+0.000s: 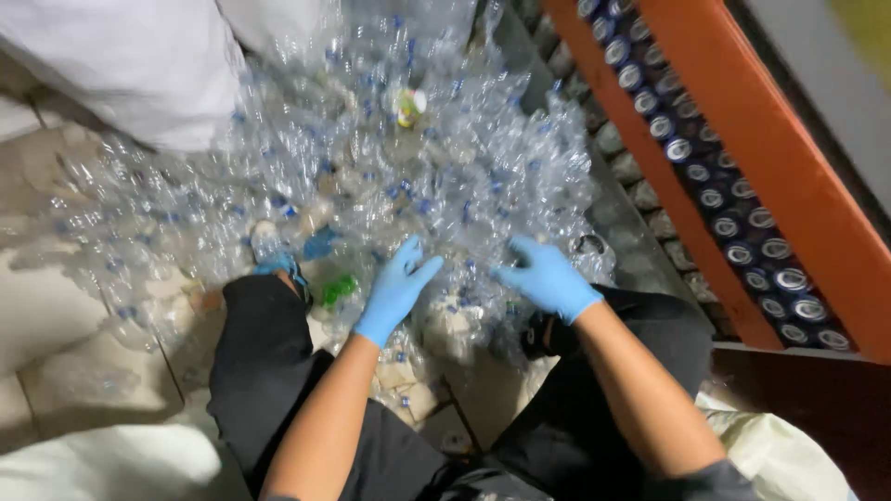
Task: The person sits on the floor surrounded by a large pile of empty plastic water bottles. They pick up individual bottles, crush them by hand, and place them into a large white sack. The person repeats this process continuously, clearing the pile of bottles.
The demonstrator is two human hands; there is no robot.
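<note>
Both gloved hands reach into the pile of clear plastic bottles on the floor. The left hand is spread open, holding nothing; the right hand curls loosely over bottles beneath its fingers. Better to close on one bottle squarely than rake several.

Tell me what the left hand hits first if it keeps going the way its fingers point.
The left hand points up and slightly right, into the pile of clear bottles. It would likely meet the crushed bottles just past its fingertips first, though depth is hard to judge.
</note>
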